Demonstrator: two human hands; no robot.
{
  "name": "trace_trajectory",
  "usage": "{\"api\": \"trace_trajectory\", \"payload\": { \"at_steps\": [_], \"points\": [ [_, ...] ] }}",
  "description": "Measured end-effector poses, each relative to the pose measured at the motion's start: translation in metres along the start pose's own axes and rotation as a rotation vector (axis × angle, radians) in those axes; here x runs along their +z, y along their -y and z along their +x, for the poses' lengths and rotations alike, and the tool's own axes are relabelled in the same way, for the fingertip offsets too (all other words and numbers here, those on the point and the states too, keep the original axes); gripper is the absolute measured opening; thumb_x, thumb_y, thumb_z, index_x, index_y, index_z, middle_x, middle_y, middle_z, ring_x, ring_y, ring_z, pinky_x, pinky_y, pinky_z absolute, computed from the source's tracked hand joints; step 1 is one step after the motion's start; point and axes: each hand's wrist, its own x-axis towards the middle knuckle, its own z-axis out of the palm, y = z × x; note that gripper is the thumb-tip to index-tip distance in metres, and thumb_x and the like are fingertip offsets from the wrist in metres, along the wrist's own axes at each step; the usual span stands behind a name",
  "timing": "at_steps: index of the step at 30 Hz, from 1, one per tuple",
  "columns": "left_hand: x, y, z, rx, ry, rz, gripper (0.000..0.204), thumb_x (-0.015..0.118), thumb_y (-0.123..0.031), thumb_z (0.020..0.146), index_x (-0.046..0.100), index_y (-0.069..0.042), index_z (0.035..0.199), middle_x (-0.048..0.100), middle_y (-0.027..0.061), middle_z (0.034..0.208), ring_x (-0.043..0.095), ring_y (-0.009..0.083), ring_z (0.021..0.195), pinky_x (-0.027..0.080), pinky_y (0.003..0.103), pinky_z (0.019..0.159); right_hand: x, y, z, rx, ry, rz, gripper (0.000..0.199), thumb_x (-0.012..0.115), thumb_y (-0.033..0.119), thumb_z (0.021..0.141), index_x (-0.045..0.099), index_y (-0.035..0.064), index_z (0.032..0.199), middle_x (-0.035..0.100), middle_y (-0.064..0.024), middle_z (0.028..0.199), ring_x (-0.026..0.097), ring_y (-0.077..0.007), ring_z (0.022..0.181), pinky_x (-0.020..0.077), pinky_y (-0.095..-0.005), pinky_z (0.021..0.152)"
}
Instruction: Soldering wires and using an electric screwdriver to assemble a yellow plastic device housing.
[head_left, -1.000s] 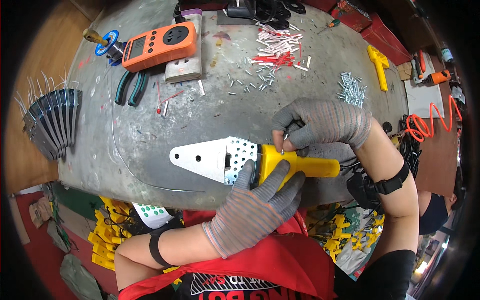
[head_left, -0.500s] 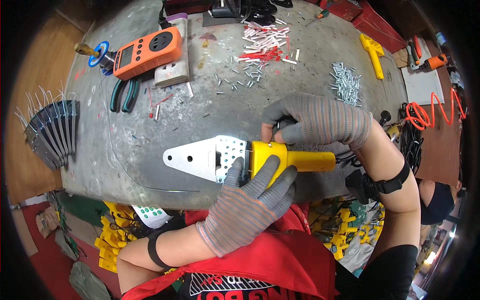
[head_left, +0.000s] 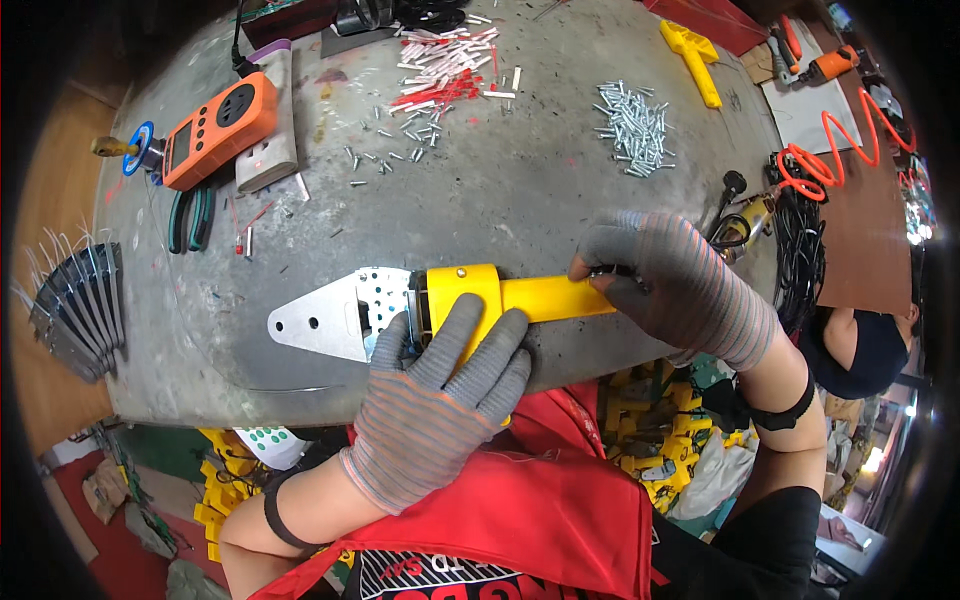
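A pipe welding iron with a yellow plastic housing (head_left: 478, 283), a straight yellow handle (head_left: 550, 298) and a pointed silver metal plate (head_left: 320, 312) lies across the near part of the table. Gloved in grey knit, my left hand (head_left: 430, 400) presses over the housing and grips it near the perforated metal. A small screw head (head_left: 461, 272) shows in the top of the housing. My right hand (head_left: 680, 285), gloved too, has its fingers curled and pinched together at the right end of the handle; what they hold, if anything, is hidden.
Loose silver screws (head_left: 635, 130) lie in a pile at the back right, beside a yellow handle half (head_left: 692, 62). White and red sleeves (head_left: 445, 60) are heaped farther left. An orange meter (head_left: 218, 130), pliers (head_left: 191, 218) and stacked metal plates (head_left: 75, 305) sit left. An orange coiled hose (head_left: 825, 165) hangs right.
My right hand has moved from above the housing to the handle's right end. My left hand stays on the housing. The whole view has shifted, with the table things now farther left.
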Motion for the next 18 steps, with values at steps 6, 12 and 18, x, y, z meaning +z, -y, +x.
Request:
{"api": "trace_trajectory", "payload": {
  "at_steps": [6,12,18],
  "points": [
    [0.0,-0.003,-0.001,-0.001,0.003,0.025,0.047,0.076,-0.033,0.057,0.066,-0.02,0.1,0.055,0.0021,0.132,0.051,0.0299,0.118,0.04,0.054,0.093,-0.003,-0.006,-0.002,-0.022,0.055,-0.024,0.019,0.062,0.007,0.078,0.066,0.0044,0.096,0.064,-0.018,0.084,0.063,-0.0375,0.082,0.0508,-0.04,0.07],
    [0.002,-0.003,-0.003,-0.002,-0.009,0.022,0.048,0.077,-0.033,0.056,0.065,-0.019,0.1,0.054,0.0017,0.133,0.051,0.03,0.119,0.039,0.054,0.094,-0.006,-0.007,0.005,0.063,0.052,0.136,0.017,0.062,0.012,0.08,0.068,0.0013,0.092,0.066,-0.0182,0.081,0.065,-0.0324,0.074,0.0514,-0.0363,0.069],
    [0.0,-0.004,-0.002,0.003,-0.008,0.018,0.049,0.078,-0.032,0.055,0.065,-0.018,0.1,0.054,0.0014,0.133,0.051,0.0301,0.119,0.039,0.053,0.094,-0.006,-0.004,0.002,0.241,0.052,0.197,0.018,0.063,0.018,0.081,0.067,0.0011,0.088,0.064,-0.0167,0.075,0.065,-0.0265,0.071,0.0504,-0.0353,0.066]
  ]
}}
